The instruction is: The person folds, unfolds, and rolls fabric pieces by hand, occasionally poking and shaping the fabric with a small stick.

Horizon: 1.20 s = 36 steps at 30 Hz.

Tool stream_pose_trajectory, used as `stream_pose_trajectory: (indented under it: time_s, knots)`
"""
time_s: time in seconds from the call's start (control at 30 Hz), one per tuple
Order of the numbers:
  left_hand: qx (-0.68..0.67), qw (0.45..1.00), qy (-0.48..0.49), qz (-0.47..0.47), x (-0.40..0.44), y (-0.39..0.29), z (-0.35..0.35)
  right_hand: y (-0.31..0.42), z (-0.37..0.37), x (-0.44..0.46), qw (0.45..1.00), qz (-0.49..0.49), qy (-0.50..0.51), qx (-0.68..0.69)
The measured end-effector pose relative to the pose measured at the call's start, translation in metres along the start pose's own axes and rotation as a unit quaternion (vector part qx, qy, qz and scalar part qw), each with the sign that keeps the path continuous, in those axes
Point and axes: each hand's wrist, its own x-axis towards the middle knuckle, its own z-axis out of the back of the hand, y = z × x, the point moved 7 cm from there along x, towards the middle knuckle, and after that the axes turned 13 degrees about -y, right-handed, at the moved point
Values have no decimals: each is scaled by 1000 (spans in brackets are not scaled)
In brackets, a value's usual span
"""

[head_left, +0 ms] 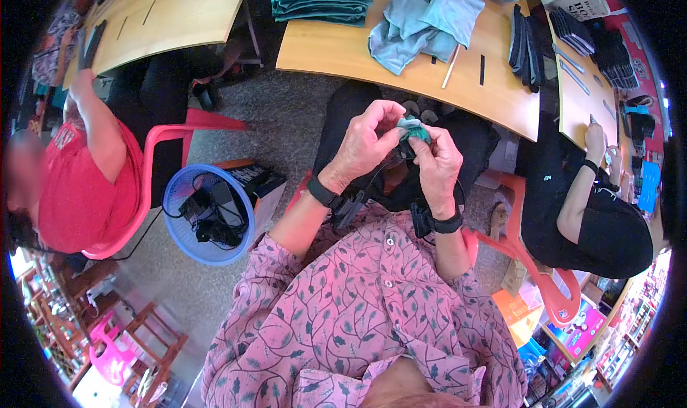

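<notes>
Head view: the left hand (363,142) and right hand (439,157) pinch a small bunched green cloth (413,129) between them, just short of the table (325,54). I'd guess one slack fingertip could let its folds spring loose.

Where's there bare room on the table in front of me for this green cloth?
Bare for the green cloth: the table between the green stack and near edge, left of the pale blue pile; also the near-right corner, nearer you than the dark stack. Crowded: the middle, with that pile and a thin stick.
</notes>
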Motion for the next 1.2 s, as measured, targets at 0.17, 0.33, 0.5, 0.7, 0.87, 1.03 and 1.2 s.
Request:
stream_pose_trajectory:
  time_s: [0.17,0.33,0.5,0.7,0.87,1.03,1.2]
  knots:
    - [-66,996,30,44,-1,20,-8,4,7,3,998,13,-9,67]
    - [65,995,31,-65,-5,5,-11,7,11,7,997,57,-10,53]
    - [211,966,5,-146,-8,-4,-9,37,0,1,977,192,82,-42]
    - [174,982,14,-71,-6,9,-8,36,2,3,978,174,107,-44]
    - [202,973,58,-98,-5,25,-11,27,5,-1,983,161,73,-42]
    - [-81,965,149,202,-16,57,-20,27,17,8,983,179,-28,-30]
    - [-360,868,142,311,-22,51,-32,19,13,10,976,199,-69,-59]
